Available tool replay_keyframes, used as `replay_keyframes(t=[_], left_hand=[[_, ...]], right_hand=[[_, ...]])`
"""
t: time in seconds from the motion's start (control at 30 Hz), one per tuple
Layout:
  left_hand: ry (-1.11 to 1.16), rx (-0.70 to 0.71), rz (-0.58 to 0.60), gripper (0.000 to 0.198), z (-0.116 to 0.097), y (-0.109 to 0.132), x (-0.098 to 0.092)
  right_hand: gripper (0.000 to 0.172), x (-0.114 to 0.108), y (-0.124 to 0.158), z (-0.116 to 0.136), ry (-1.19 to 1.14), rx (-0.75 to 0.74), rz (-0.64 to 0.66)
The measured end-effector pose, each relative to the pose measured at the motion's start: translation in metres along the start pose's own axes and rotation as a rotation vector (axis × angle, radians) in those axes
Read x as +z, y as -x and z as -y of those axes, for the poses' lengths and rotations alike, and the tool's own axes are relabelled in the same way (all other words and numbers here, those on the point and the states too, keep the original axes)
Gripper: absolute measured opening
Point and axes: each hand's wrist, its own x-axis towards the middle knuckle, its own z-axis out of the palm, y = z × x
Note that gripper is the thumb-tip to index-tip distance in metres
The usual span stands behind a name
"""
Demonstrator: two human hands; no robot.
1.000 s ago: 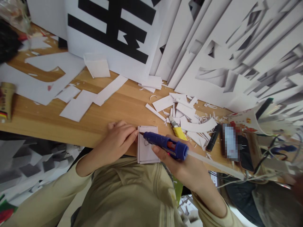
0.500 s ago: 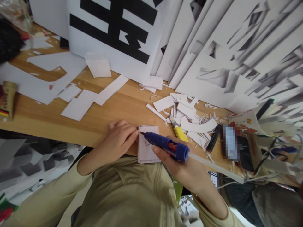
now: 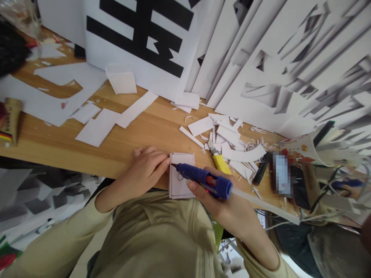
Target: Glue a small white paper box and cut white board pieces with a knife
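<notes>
Blue glue gun (image 3: pixel 197 175), perhaps touching white box (image 3: pixel 182 189).

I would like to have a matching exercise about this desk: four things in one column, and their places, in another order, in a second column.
1. Blue glue gun
2. Yellow-handled knife
3. Gold-coloured tube
4. White piece with drawn lines

A. Near the picture's left edge
B. Partly covered by the gun
C. Beside white scraps
D. In the right hand

Pairs: 1-D, 2-C, 3-A, 4-B

Blue glue gun (image 3: pixel 193 172) over white box (image 3: pixel 179 189)
</notes>
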Motion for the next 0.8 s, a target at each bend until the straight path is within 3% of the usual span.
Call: replay_keyframes(t=[0.57,0.8], left_hand=[[0.012,0.004,0.011,0.039,0.0,-0.001,-0.001],[0.015,-0.02,0.024,0.039,-0.002,-0.001,-0.001]], right_hand=[[0.04,-0.004,0.009,0.002,0.067,-0.008,0.104],[0.038,-0.003,0.012,0.0,0.106,-0.09,0.008]])
